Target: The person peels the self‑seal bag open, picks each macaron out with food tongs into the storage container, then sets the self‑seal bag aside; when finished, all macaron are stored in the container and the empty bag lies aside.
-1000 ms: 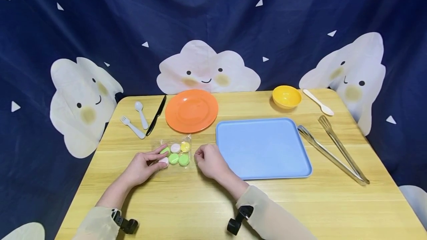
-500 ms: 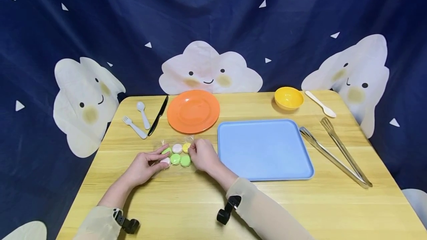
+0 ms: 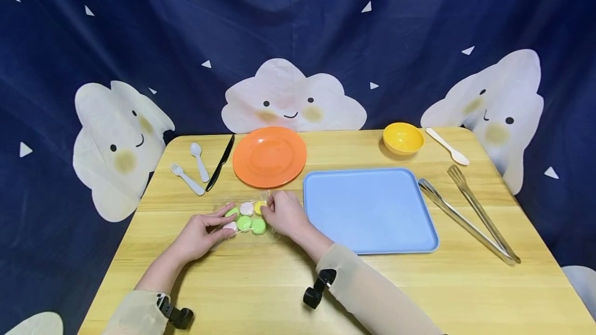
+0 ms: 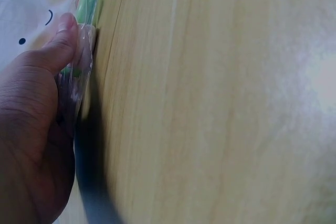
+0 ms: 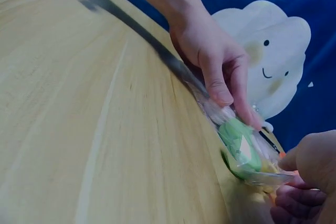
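Observation:
A clear plastic bag of macarons [image 3: 244, 216] in green, white and yellow lies on the table, left of centre in the head view. My left hand [image 3: 197, 234] holds its left end, thumb on the near side and fingers on the far side. At the opposite end, my right hand [image 3: 286, 216] pinches the bag's edge beside the yellow macaron [image 3: 258, 207]. Clear film stretches under the left thumb [image 4: 65, 38] in the left wrist view. Seen from the right wrist, the green macarons [image 5: 239, 142] sit between both hands.
Behind the bag is an orange plate [image 3: 270, 156], with a black knife [image 3: 220, 164], a spoon [image 3: 199, 162] and a fork [image 3: 187, 179] to its left. A blue tray [image 3: 370, 211] lies right of my right hand. Farther right are metal tongs [image 3: 465, 216], a yellow bowl [image 3: 403, 138] and a white spoon [image 3: 447, 146].
My right hand has moved left from beside the bag onto its right end and now pinches it. The left hand has kept its hold, and the bag has stayed about where it was.

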The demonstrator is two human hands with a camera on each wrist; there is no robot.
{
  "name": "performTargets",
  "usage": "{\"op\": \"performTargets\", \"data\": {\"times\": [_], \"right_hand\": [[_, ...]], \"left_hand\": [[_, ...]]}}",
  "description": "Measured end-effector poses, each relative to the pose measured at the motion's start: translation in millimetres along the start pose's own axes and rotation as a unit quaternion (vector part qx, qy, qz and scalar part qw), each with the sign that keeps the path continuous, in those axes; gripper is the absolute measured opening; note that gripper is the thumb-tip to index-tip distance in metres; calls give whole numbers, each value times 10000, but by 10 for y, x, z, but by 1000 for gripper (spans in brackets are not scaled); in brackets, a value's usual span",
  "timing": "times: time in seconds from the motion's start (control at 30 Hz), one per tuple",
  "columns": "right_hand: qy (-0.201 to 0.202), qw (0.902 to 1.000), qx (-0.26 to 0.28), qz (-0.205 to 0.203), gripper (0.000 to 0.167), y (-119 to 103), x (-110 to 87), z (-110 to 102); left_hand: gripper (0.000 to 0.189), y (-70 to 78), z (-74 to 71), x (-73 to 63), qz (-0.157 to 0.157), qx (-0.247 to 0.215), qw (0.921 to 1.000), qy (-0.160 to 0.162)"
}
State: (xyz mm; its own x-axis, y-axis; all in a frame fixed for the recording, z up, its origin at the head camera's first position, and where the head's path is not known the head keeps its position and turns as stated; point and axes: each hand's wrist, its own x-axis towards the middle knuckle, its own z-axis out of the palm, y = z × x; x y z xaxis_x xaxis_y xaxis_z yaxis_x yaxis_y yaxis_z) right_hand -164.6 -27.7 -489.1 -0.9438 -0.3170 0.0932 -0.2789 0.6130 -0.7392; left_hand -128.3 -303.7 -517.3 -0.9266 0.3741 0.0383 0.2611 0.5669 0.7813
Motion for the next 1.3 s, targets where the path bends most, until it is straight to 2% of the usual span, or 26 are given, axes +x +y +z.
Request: {"op": "performTargets", "data": {"times": [0.07, 0.2, 0.3, 0.43, 0.6, 0.67, 0.8, 0.83, 0.93, 1.03, 1.1, 1.2, 1.3], "right_hand": [[12, 10000, -74, -15, 19, -1, 21, 14], [-127, 9996, 63, 237, 27, 21, 28, -24], [-81, 9992, 50, 387, 31, 47, 22, -85], [138, 9991, -270, 284, 33, 83, 10, -140], [186, 9981, -549, 192, 34, 105, -28, -161], [194, 9980, -593, 140, 30, 113, -45, -160], [326, 9958, -855, -93, 8, 134, -75, -164], [357, 9941, -1004, -196, 10, 139, -83, -171], [336, 9836, -1659, -619, 25, 151, -107, -204], [37, 9636, -2424, -1124, 27, 159, -137, -234], [-253, 9496, -2830, -1321, 27, 162, -159, -244], [-649, 9320, -3299, -1352, 34, 166, -198, -244], [-949, 9195, -3580, -1318, 45, 170, -234, -233]], "left_hand": [[42, 4, 11, 0, 6, 0, 10000, -8], [43, 18, 21, 4, -8, -30, 10000, -26], [43, 20, 16, 2, 5, -42, 10000, -6], [43, 20, 3, -10, 6, -90, 10000, 41], [43, 18, 1, -26, 14, -89, 9999, 66], [42, 16, 1, -31, 14, -87, 9999, 63], [42, 25, -2, -25, 25, -26, 10000, 51], [42, 27, -3, -20, 49, 12, 10000, 35], [42, 52, -13, -5, 125, 252, 9996, -8], [46, 98, -31, -4, 196, 621, 9979, -36], [50, 135, -43, -8, 255, 878, 9958, -37], [54, 169, -55, -7, 415, 1167, 9923, -44], [57, 174, -71, -10, 534, 1406, 9886, -49]]}}
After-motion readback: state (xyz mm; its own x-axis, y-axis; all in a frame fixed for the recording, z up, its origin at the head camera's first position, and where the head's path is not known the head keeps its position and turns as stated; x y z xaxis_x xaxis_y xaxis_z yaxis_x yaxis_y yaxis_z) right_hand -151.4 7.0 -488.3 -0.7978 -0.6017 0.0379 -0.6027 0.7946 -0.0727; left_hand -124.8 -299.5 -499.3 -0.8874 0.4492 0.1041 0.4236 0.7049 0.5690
